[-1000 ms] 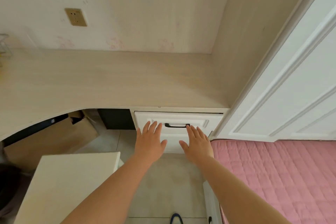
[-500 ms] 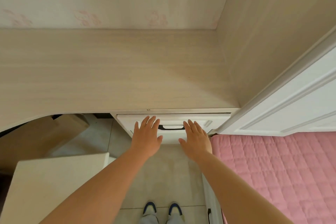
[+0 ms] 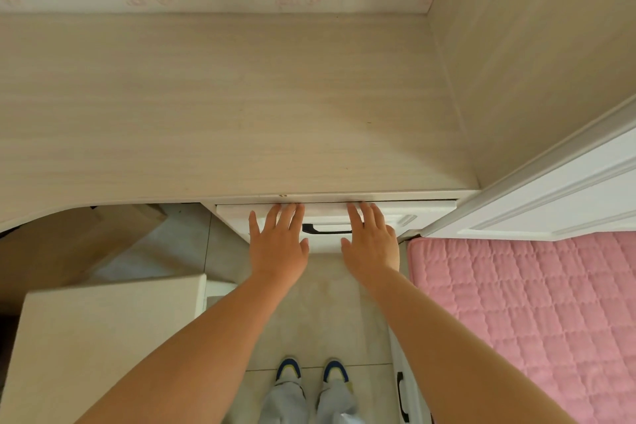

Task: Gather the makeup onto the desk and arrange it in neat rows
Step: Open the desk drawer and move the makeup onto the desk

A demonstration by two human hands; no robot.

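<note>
A pale wooden desk [image 3: 223,107] fills the upper view, and no makeup shows on it. Under its front edge sits a white drawer [image 3: 426,212] with a black handle [image 3: 327,230]. My left hand [image 3: 278,244] lies flat with straight fingers on the drawer front, left of the handle. My right hand [image 3: 373,244] lies flat the same way, right of the handle. Both sets of fingertips reach the drawer's top edge. Neither hand holds anything.
A white cupboard door [image 3: 568,193] stands at the right above a pink quilted bed [image 3: 537,313]. A pale stool or box top [image 3: 96,341] sits at lower left, a cardboard box [image 3: 69,244] under the desk. My shoes [image 3: 311,370] stand on the tiled floor.
The view has moved closer and tilted down over the desk. Both hands have moved up the drawer front, so the fingertips now reach its top edge.
</note>
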